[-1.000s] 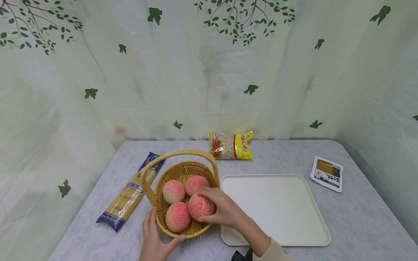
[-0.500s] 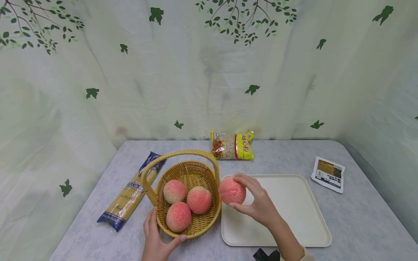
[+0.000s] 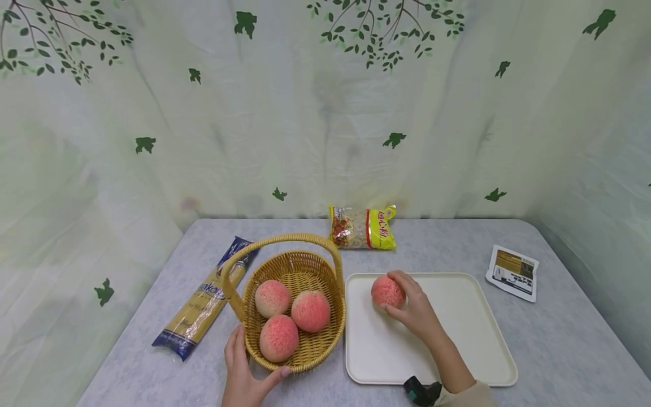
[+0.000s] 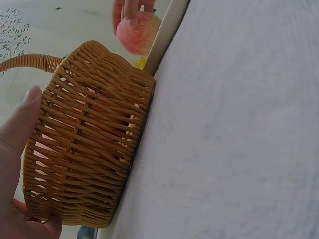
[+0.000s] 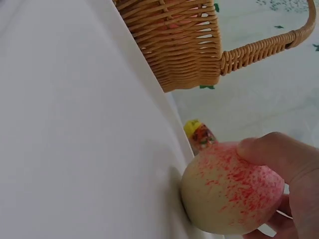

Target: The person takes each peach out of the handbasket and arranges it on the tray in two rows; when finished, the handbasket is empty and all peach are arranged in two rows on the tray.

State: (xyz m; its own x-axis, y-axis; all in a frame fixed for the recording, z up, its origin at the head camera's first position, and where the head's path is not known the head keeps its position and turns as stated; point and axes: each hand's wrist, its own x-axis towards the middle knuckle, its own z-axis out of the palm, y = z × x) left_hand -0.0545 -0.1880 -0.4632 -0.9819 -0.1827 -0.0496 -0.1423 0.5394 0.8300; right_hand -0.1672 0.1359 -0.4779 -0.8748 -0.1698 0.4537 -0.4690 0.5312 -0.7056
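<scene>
My right hand [image 3: 418, 312] grips a pink peach [image 3: 385, 291] between thumb and fingers over the left part of the white tray [image 3: 432, 362]. In the right wrist view the pale underside of that peach [image 5: 224, 194] is at the tray surface, touching or nearly so. My left hand [image 3: 245, 373] holds the wicker basket [image 3: 333, 346] at its near left side, thumb on the rim. Inside the basket lie three more peaches, one at the back left [image 3: 272, 297], one at the right [image 3: 311, 311] and one in front [image 3: 278, 338].
A long blue-and-gold pasta packet [image 3: 195, 311] lies left of the basket, partly behind its handle [image 3: 280, 239]. At the back stands a yellow-and-clear food bag [image 3: 362, 227]. A small white pouch [image 3: 512, 273] rests right of the tray. A leaf-print curtain [image 3: 315, 124] hangs behind the table.
My right hand has lifted one peach out of the basket and carried it right, down to the tray. Another peach in the basket has shifted forward. My left hand stays on the basket.
</scene>
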